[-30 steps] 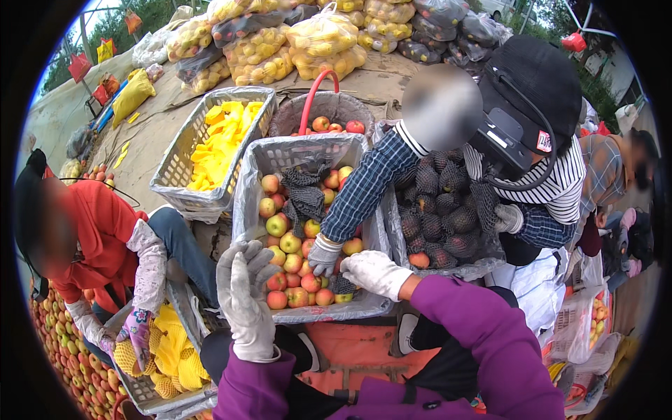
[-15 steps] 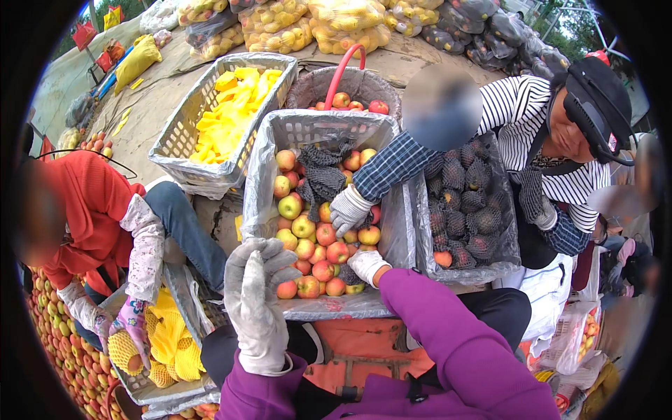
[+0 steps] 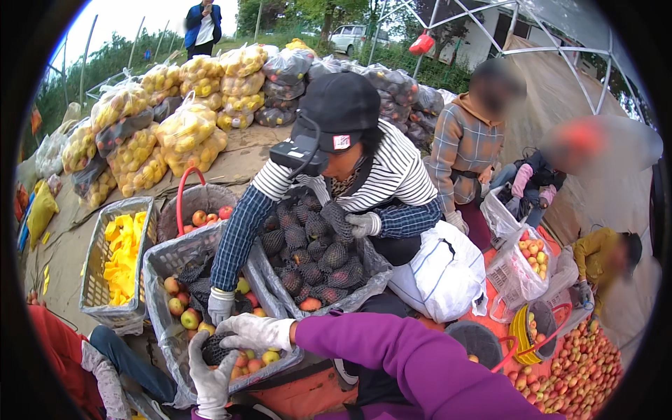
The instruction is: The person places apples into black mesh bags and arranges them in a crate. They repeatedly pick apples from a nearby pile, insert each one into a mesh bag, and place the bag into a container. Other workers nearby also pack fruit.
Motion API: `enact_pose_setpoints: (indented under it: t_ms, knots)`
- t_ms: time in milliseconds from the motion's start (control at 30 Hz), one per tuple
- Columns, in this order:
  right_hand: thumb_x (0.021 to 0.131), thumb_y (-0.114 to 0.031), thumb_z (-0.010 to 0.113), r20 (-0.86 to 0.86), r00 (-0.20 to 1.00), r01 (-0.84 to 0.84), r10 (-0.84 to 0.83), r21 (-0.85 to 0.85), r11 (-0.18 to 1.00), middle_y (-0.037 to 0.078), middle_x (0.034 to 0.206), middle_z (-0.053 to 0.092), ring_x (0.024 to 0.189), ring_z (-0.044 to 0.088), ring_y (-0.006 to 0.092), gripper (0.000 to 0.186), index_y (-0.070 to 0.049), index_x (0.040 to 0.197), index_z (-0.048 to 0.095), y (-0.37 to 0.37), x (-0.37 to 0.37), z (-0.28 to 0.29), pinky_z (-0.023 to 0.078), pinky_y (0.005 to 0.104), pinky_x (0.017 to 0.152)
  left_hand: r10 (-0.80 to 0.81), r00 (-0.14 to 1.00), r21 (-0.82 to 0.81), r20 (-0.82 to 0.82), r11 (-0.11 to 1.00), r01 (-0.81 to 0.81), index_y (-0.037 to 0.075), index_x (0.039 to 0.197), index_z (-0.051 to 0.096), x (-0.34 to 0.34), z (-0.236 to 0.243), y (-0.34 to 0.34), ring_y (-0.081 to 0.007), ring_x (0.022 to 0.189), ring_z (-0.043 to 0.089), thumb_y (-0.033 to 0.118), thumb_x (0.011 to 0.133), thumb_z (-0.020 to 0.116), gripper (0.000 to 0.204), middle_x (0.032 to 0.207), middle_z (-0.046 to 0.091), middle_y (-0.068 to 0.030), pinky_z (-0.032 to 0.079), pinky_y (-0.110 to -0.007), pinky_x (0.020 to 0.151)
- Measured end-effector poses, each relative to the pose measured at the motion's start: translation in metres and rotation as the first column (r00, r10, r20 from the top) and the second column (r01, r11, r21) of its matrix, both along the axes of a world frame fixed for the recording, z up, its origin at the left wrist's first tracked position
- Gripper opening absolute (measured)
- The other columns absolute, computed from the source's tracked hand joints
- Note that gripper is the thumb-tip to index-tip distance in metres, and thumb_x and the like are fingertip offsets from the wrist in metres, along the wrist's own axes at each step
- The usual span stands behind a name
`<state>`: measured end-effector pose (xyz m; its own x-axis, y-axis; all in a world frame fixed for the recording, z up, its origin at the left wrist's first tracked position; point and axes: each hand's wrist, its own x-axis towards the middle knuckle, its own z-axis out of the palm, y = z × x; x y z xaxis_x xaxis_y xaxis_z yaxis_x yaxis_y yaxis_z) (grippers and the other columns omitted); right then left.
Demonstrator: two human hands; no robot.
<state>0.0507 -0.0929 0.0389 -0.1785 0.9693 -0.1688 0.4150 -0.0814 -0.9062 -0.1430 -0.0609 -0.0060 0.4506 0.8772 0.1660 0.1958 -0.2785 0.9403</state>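
Both my hands wear whitish work gloves. My left hand [image 3: 210, 381] is curled around a dark mesh foam net [image 3: 215, 350] above the near end of a lined crate [image 3: 171, 350]. My right hand [image 3: 253, 332] reaches over from the right, its fingers on the upper part of that net. Whether an apple sits inside the net is hidden by my fingers. Red and yellow-green apples [image 3: 190, 319] fill the crate below, with loose dark foam nets [image 3: 198, 288] on top. A co-worker's gloved hand [image 3: 220, 305] is in the same crate, just beyond mine.
A lined crate of dark-netted apples [image 3: 315, 253] stands to the right. At left is a crate of yellow foam nets [image 3: 124, 259], beside a red-handled basket [image 3: 183, 210]. A white sack [image 3: 444, 273] lies at the right; bagged fruit [image 3: 189, 133] is stacked behind.
My view has swung right and upward. My left hand, raised and empty before, is now at the dark net over the crate. My right hand has come beside it.
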Motion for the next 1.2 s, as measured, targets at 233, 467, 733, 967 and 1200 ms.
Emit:
enact_pose_setpoints:
  t_ms: [233, 467, 733, 967, 1200]
  knots:
    - [0.095, -0.028, 0.051, -0.075, 0.985, 0.171, -0.154, 0.395, 0.903, 0.021, 0.099, 0.064, 0.094, 0.061, 0.0342, 0.034, 0.002, 0.109, 0.057, -0.033, 0.014, -0.045, 0.047, 0.0404, 0.081, -0.026, 0.999, 0.274, -0.033, 0.961, 0.034, 0.0, 0.12, 0.052, 0.028, -0.008, -0.021, -0.0278, 0.108, 0.055, 0.003, 0.064, 0.078, 0.062, 0.115, 0.056, -0.0137, 0.042, -0.036, 0.097]
    - [0.094, -0.024, 0.051, -0.056, 0.978, 0.205, -0.199, 0.388, 0.899, 0.022, 0.1, 0.062, 0.095, 0.058, 0.0382, 0.031, 0.003, 0.108, 0.058, -0.044, 0.015, -0.036, 0.046, 0.0392, 0.083, -0.015, 0.972, -0.29, 0.236, 0.953, 0.085, 0.0, 0.119, 0.051, 0.038, -0.006, -0.027, -0.0143, 0.096, 0.057, 0.008, 0.086, 0.062, 0.036, 0.108, 0.058, -0.008, 0.049, -0.027, 0.084]
    - [0.089, -0.03, 0.061, -0.051, 0.965, 0.261, -0.258, 0.318, 0.911, 0.02, 0.099, 0.057, 0.094, 0.057, 0.0334, 0.038, 0.0, 0.111, 0.053, -0.057, 0.014, -0.034, 0.045, 0.0386, 0.082, -0.025, 0.962, -0.445, 0.273, 0.883, 0.149, 0.001, 0.122, 0.049, 0.038, -0.002, -0.033, -0.0229, 0.108, 0.054, 0.014, 0.091, 0.06, 0.036, 0.118, 0.057, -0.0123, 0.044, -0.033, 0.093]
    - [0.09, -0.027, 0.059, -0.127, 0.97, 0.235, -0.205, 0.311, 0.921, 0.016, 0.095, 0.062, 0.093, 0.061, 0.0325, 0.03, -0.003, 0.108, 0.056, -0.046, 0.008, -0.054, 0.048, 0.0382, 0.081, 0.098, 0.888, -0.507, 0.449, 0.846, 0.163, 0.005, 0.115, 0.052, 0.036, -0.007, -0.025, -0.0154, 0.095, 0.054, 0.01, 0.083, 0.059, 0.034, 0.102, 0.054, -0.0054, 0.044, -0.03, 0.086]
    - [0.095, -0.027, 0.055, -0.298, 0.894, 0.405, -0.333, 0.224, 0.887, 0.007, 0.092, 0.063, 0.087, 0.061, 0.0166, 0.026, -0.005, 0.108, 0.059, -0.042, 0.005, -0.061, 0.049, 0.032, 0.076, 0.084, 0.863, -0.553, 0.498, 0.798, 0.241, 0.002, 0.123, 0.048, 0.032, -0.01, -0.021, -0.0153, 0.099, 0.057, 0.002, 0.083, 0.063, 0.043, 0.108, 0.058, -0.0093, 0.047, -0.029, 0.088]
